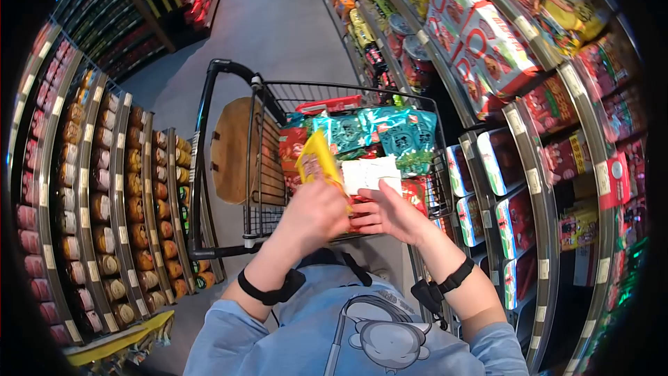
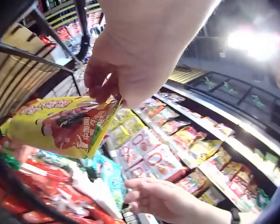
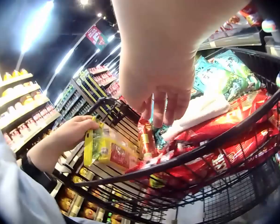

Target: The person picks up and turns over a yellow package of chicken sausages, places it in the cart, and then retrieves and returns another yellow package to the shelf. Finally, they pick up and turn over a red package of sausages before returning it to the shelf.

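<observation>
At frame centre, the left hand (image 1: 316,212) pinches a yellow snack packet (image 1: 318,160) above the shopping cart (image 1: 229,237). Just to its right, the right hand (image 1: 390,214), fingers loosely extended and gripping nothing, touches a white packet (image 1: 371,173) lying on the red and teal bags (image 1: 379,132).

Head view downward, wrist views close upward — all share cart (image 1: 348,97)
</observation>
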